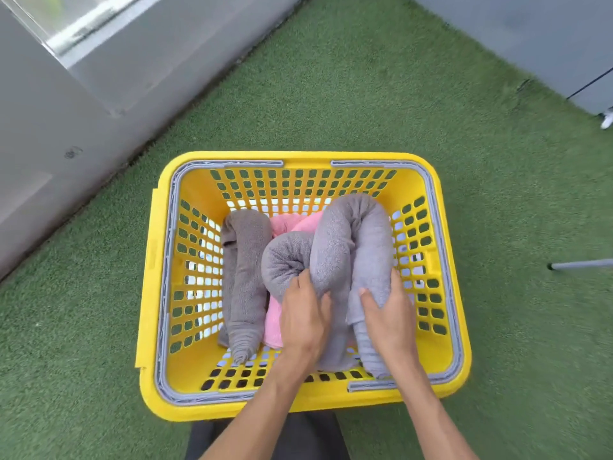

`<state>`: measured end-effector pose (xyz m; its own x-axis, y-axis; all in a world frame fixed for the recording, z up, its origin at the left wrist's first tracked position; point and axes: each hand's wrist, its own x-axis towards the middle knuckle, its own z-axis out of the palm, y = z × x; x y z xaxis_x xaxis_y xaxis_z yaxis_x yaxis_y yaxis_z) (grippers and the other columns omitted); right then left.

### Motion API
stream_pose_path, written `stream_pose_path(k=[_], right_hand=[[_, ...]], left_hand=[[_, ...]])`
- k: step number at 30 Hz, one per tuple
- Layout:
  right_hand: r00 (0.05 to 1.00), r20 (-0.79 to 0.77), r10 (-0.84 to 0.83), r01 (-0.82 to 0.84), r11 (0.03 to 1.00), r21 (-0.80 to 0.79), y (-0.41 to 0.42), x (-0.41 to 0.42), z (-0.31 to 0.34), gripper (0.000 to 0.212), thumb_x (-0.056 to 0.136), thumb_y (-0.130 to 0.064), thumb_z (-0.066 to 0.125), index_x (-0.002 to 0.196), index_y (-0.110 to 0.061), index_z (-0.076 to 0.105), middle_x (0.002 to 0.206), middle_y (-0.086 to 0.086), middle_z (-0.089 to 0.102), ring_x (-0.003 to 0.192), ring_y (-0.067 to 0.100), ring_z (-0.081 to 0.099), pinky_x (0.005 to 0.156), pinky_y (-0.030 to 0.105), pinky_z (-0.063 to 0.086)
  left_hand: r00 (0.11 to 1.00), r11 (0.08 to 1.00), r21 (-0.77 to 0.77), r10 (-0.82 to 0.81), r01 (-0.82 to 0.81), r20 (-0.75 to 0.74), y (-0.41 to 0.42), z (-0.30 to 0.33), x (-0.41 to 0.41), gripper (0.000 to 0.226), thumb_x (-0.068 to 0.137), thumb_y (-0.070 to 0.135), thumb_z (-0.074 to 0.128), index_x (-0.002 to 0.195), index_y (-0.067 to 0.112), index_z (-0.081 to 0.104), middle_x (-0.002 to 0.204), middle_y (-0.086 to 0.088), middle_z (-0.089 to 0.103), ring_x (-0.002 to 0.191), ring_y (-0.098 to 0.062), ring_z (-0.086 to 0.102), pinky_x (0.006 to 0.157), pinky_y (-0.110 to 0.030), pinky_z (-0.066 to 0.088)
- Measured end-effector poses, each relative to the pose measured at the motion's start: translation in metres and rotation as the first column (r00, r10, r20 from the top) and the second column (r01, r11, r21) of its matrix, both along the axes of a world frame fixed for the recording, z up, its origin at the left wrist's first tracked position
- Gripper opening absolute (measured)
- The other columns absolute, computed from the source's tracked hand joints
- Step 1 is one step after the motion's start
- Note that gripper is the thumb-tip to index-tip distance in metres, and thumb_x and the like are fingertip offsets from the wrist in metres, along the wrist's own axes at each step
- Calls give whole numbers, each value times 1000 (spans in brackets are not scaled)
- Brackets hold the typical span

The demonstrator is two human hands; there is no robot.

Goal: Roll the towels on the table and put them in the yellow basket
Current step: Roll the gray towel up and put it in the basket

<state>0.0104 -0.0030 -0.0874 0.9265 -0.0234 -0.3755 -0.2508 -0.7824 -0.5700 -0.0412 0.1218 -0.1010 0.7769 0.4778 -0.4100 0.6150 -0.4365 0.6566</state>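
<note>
The yellow basket (pixel 185 396) stands on green turf right in front of me. Inside it a long light grey rolled towel (pixel 351 240) is bent into an arch, with one coiled end at its left. My left hand (pixel 305 317) grips the towel near that coiled end. My right hand (pixel 388 313) grips the towel's right leg. A darker grey rolled towel (pixel 245 280) lies along the basket's left side. A pink towel (pixel 275 323) lies under the grey ones, mostly hidden.
Green artificial turf (pixel 365 94) surrounds the basket. A grey wall or panel (pixel 83 94) runs along the left, another grey surface (pixel 547 38) fills the far right corner. A thin grey rod (pixel 580 264) pokes in from the right edge.
</note>
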Motion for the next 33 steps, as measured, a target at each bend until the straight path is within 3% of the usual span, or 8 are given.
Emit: stream_pose_path(k=[5,12,18,23,26,29,32,33], right_hand=[[997,75,10,-30,960,278,74,-42,10,65,92,-29,58,148,-18,28,143,2,47,132,15,43,107,33,37],[980,36,196,-197,934,297,149,-95,-5,71,97,-29,50,154,-15,10,130,-3,39,129,9,31,103,5,15],[894,-149,422,-391,898,200,165,-96,-44,70,102,-36,32,152,-12,-11,147,15,22,136,26,26,112,27,20],[859,-200,471,-417,871,259,137,-66,-47,55,100,-32,38,151,-16,26,141,8,48,131,18,44,112,30,32],[951,16,310,-308,934,180,101,-37,-35,39,96,-24,53,135,-22,53,125,-3,59,117,10,52,105,34,41],[955,127,269,-268,963,-20,61,-6,-32,46,91,-23,62,135,-23,50,128,-1,50,121,13,44,105,28,37],[928,-47,370,-370,899,-233,27,19,-43,66,88,-31,66,146,-23,35,144,6,39,133,22,36,108,38,36],[908,-121,402,-419,865,-275,17,24,-46,70,88,-35,65,148,-23,31,146,7,38,134,24,36,108,41,35]], left_hand=[[977,980,64,182,-190,107,58,23,-29,41,89,28,60,126,14,49,112,-2,58,101,-20,55,84,-38,48],[973,959,163,231,-230,13,115,26,-80,38,90,18,61,124,9,46,115,-11,56,102,-30,55,79,-36,41],[943,995,103,34,0,-331,117,-2,-70,68,100,20,41,152,6,0,148,-20,23,117,-43,50,92,-44,42],[914,980,172,-18,96,-406,128,-3,-66,45,97,13,43,140,1,34,129,-16,43,103,-34,59,83,-41,47],[983,962,263,-21,70,-184,116,11,-63,18,94,13,52,108,6,60,109,-13,51,88,-31,58,76,-44,49],[992,999,-42,7,-13,-129,87,15,-52,18,95,21,53,90,11,67,87,-5,65,74,-18,61,73,-35,50],[926,924,-378,-99,-49,-364,56,-9,-40,41,97,37,50,80,4,67,70,-10,64,62,-13,54,65,-31,47],[906,898,-430,-102,-94,-411,46,-21,-38,47,95,44,49,86,2,69,85,-21,67,67,-15,58,68,-30,49]])
